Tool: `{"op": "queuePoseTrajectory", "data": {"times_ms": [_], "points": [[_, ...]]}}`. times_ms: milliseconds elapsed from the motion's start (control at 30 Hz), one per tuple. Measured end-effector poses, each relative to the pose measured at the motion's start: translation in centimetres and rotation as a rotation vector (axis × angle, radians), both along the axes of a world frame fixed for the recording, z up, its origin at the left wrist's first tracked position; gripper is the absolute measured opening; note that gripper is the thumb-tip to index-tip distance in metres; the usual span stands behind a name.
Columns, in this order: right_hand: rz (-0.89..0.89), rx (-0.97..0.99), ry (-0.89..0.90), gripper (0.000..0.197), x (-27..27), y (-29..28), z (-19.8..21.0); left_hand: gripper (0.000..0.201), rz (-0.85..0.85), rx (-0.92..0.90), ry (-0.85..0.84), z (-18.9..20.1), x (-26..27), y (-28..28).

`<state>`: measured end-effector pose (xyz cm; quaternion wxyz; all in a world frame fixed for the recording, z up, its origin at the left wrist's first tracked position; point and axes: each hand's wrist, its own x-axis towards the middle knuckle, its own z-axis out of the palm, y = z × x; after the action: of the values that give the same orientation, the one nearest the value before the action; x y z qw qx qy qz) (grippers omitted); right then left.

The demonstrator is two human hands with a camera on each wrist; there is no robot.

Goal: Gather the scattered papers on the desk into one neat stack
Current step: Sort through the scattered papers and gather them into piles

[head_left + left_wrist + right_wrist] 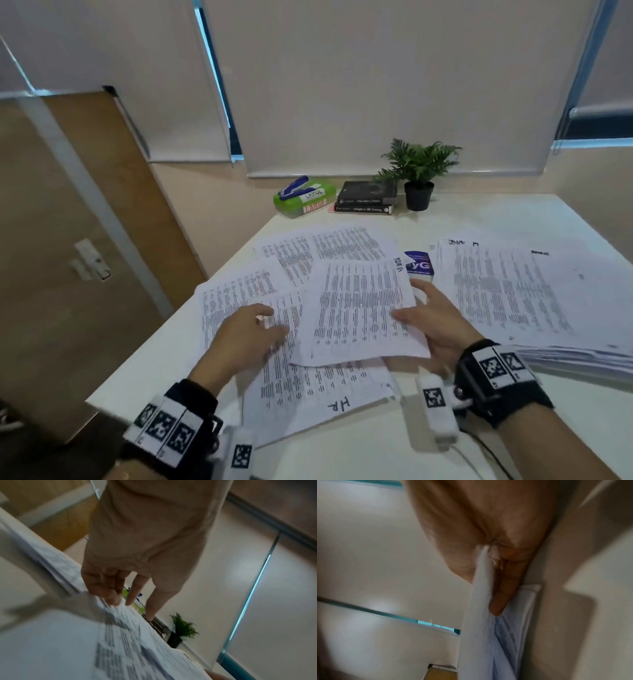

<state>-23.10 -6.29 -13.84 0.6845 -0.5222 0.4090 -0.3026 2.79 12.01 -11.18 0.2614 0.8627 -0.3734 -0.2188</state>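
Observation:
Printed sheets lie scattered and overlapping across the left half of the white desk [342, 442]. My right hand [416, 301] pinches the right edge of the top sheet [359, 308], thumb on top and fingers underneath, and holds it slightly raised above the others. The right wrist view shows that sheet [481, 601] caught between the thumb and a finger [501, 599]. My left hand [270, 322] rests with loosely spread fingers on the lower sheets [239, 298]; its fingertips [113, 599] touch the paper [120, 635]. A thick paper stack [513, 301] lies to the right.
A blue card box [419, 263] stands between the loose sheets and the stack. Along the back edge sit a green box [305, 200] with a blue stapler on it, two dark books [366, 200] and a potted plant [419, 178]. The desk's left edge drops to the floor.

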Motion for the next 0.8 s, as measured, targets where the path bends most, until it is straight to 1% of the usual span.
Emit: {"op": "queuePoseTrajectory", "data": {"times_ms": [33,67,100,167,200,233,267,300,367,433,500,567,633,667,733,800], "points": [[0.01,-0.012,-0.006,0.072,-0.1,0.1,0.2,0.071,0.025,0.043,-0.134,0.1,0.4,0.7],[0.012,-0.021,0.001,0.077,-0.2,0.0,0.0,0.084,0.044,0.077,-0.21,0.1,0.6,1.2],[0.016,-0.037,0.007,0.079,-0.4,0.2,0.1,0.093,0.046,0.113,-0.24,0.0,0.8,1.8],[0.032,-0.08,0.027,0.083,-0.6,0.5,-0.1,0.11,0.022,0.175,-0.221,-0.4,0.7,2.3],[0.042,-0.106,0.044,0.08,-0.6,0.8,-0.2,0.115,0.019,0.194,-0.202,-0.7,0.6,2.3],[0.048,-0.129,0.056,0.073,-0.7,1.0,-0.2,0.115,0.017,0.192,-0.19,-0.8,0.2,2.2],[0.058,-0.144,0.067,0.064,-0.7,1.0,-0.5,0.108,0.024,0.181,-0.18,-0.8,-0.1,2.0],[0.062,-0.153,0.078,0.055,-0.8,1.2,-0.5,0.096,0.033,0.161,-0.159,-0.7,-0.5,1.8],[0.05,-0.149,0.097,0.042,-1.0,1.4,-0.6,0.062,0.066,0.085,-0.063,-0.7,-1.1,1.4],[0.026,-0.128,0.09,0.037,-1.1,1.4,-0.6,0.035,0.094,-0.05,0.023,-1.2,-1.0,1.3],[0.009,-0.099,0.053,0.03,-1.3,1.4,-0.6,0.017,0.149,-0.21,0.05,-1.9,-0.4,1.7],[0.005,-0.1,0.038,0.027,-1.4,1.5,-0.6,0.018,0.205,-0.383,0.019,-1.8,0.2,2.3],[0.007,-0.138,0.067,0.032,-1.3,1.3,-1.1,0.022,0.268,-0.599,-0.029,-0.8,0.7,2.6],[0.011,-0.166,0.088,0.035,-1.2,1.1,-1.2,0.024,0.309,-0.731,-0.054,0.1,1.0,2.6],[0.029,-0.184,0.096,0.04,-1.0,1.1,-1.1,0.02,0.411,-0.998,-0.07,2.5,1.5,2.4],[0.032,-0.178,0.093,0.043,-1.0,1.2,-1.0,0.019,0.466,-1.166,-0.022,5.1,1.9,1.8]]}}
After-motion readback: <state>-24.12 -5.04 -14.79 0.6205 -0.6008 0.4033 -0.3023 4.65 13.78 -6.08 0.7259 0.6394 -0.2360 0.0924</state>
